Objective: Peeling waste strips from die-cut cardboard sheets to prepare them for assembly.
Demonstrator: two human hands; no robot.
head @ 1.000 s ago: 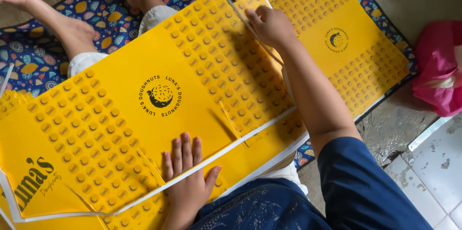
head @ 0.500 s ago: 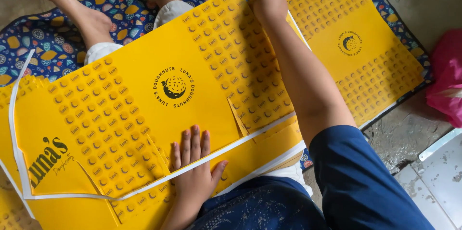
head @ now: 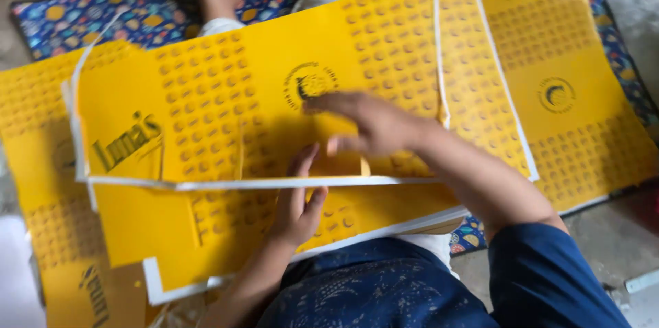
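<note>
two hands: both lie on one big yellow card sheet [head: 226,105] spread over the person's lap.
head view, left hand [head: 298,201]: it sits at the near white edge of the sheet, fingers spread and loose, thumb up, gripping nothing.
head view, right hand [head: 374,125]: it looks blurry; fingers are stretched out flat over the middle of the sheet, near the round dark mark, not closed on anything.
sheet: flat, covered in small raised dots, lying on top of more yellow sheets [head: 570,87] that stick out at both sides.
what could go wrong: i think the top sheet could slide off the pile or bend the wrong way, since the hands only press and do not hold.
floor: a blue mat with bright spots [head: 137,8] under the bare feet, on grey concrete [head: 611,239].
</note>
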